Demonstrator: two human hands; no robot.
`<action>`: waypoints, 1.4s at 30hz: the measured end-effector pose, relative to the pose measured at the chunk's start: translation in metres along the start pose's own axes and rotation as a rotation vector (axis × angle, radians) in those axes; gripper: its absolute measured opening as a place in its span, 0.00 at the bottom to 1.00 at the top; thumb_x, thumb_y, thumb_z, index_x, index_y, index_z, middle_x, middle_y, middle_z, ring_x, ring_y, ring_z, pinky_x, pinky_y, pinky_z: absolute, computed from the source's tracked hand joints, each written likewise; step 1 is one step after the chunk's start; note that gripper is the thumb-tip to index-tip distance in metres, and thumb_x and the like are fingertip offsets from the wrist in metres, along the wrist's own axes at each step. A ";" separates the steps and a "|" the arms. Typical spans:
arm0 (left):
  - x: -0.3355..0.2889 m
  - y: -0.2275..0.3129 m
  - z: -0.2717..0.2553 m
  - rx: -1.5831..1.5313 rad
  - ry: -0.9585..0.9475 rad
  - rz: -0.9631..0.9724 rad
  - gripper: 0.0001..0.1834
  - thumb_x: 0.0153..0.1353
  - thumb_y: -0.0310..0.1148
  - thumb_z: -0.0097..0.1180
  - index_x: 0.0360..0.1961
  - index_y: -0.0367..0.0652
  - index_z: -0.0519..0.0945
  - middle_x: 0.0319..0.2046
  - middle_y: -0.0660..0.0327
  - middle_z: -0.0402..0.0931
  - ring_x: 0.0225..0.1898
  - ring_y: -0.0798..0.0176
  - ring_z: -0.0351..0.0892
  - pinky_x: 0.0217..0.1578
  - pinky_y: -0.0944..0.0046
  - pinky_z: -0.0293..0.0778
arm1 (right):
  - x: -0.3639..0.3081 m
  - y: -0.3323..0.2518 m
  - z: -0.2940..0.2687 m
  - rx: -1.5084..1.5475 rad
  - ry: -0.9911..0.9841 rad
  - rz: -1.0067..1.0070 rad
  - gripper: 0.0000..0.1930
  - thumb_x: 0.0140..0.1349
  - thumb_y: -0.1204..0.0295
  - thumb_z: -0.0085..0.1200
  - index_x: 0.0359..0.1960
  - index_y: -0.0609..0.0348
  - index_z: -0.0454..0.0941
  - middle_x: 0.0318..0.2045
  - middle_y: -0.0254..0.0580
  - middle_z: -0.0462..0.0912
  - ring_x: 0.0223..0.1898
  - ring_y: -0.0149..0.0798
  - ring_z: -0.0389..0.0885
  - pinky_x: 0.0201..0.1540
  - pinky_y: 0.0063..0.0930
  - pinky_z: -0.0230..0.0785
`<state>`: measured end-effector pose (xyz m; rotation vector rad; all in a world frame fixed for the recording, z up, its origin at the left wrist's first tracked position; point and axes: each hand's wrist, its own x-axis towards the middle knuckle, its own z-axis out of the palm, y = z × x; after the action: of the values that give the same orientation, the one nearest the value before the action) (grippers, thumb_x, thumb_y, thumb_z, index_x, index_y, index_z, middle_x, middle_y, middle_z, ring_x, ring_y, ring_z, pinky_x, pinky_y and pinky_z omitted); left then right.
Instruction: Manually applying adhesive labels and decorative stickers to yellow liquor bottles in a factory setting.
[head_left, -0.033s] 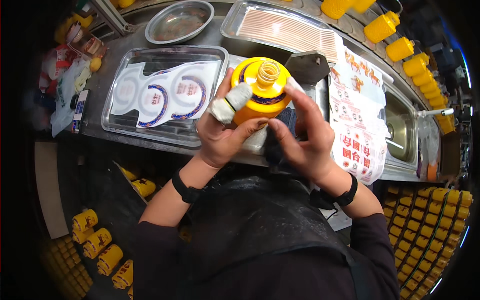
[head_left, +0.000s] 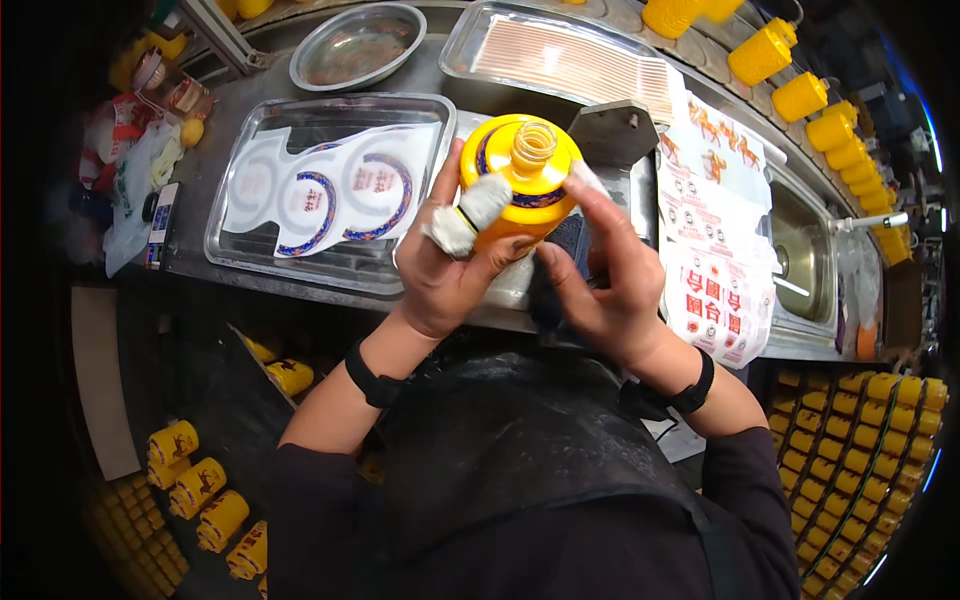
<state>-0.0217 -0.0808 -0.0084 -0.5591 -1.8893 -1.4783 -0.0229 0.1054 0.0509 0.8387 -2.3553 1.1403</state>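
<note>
In front of me stands a yellow bottle (head_left: pixel 520 185), its threaded neck uncapped and tilted up toward me. A dark blue patterned band curves around its shoulder. My left hand (head_left: pixel 450 255) is wrapped around the left side, with a grey-white cover on one finger and the thumb low on the front. On the right side, my right hand (head_left: pixel 615 275) has its bent index finger against the band and its thumb by the lower wall. A white covering shows behind that index finger. The bottle's underside is hidden.
Curved blue labels on white sheets (head_left: pixel 330 195) lie in a metal tray (head_left: pixel 235 262) at left. Behind are a metal bowl (head_left: pixel 300 62) and a tray of striped strips (head_left: pixel 560 60). Printed decal sheets (head_left: pixel 710 235) and a sink (head_left: pixel 805 265) are right; yellow bottles (head_left: pixel 760 55) line the back.
The bottle has shifted very slightly left. My right index fingertip has slid a little left and toward me along its side; the left hand keeps its grip.
</note>
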 end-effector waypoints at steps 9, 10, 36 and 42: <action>0.006 0.020 0.007 0.080 -0.136 -0.205 0.58 0.46 0.36 0.75 0.71 0.39 0.47 0.68 0.43 0.53 0.67 0.47 0.60 0.66 0.54 0.58 | -0.013 -0.004 -0.013 0.282 -0.206 -0.268 0.27 0.46 0.84 0.56 0.53 0.63 0.76 0.22 0.37 0.80 0.17 0.37 0.76 0.20 0.28 0.65; 0.016 0.021 0.003 0.293 -0.199 -0.174 0.63 0.41 0.40 0.78 0.70 0.36 0.45 0.66 0.44 0.57 0.66 0.48 0.62 0.65 0.55 0.59 | -0.012 -0.004 -0.021 0.298 -0.193 -0.268 0.25 0.46 0.84 0.56 0.52 0.64 0.77 0.24 0.38 0.81 0.18 0.37 0.78 0.21 0.28 0.66; 0.093 0.011 0.098 -0.586 -0.438 -1.257 0.33 0.57 0.34 0.65 0.53 0.36 0.55 0.50 0.49 0.70 0.52 0.58 0.75 0.53 0.59 0.73 | -0.057 0.064 -0.080 -0.065 -0.208 0.259 0.52 0.43 0.63 0.71 0.69 0.63 0.55 0.25 0.46 0.74 0.23 0.47 0.77 0.25 0.37 0.69; 0.084 -0.011 0.095 -0.678 -0.462 -1.227 0.42 0.53 0.29 0.64 0.64 0.39 0.51 0.55 0.50 0.67 0.56 0.56 0.71 0.58 0.57 0.68 | -0.045 0.069 -0.100 0.186 -0.336 0.385 0.50 0.44 0.55 0.72 0.68 0.58 0.59 0.28 0.44 0.76 0.33 0.46 0.80 0.31 0.34 0.71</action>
<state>-0.1093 0.0025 0.0319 0.0935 -2.1409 -3.0498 -0.0265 0.2352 0.0454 0.6970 -2.8074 1.4889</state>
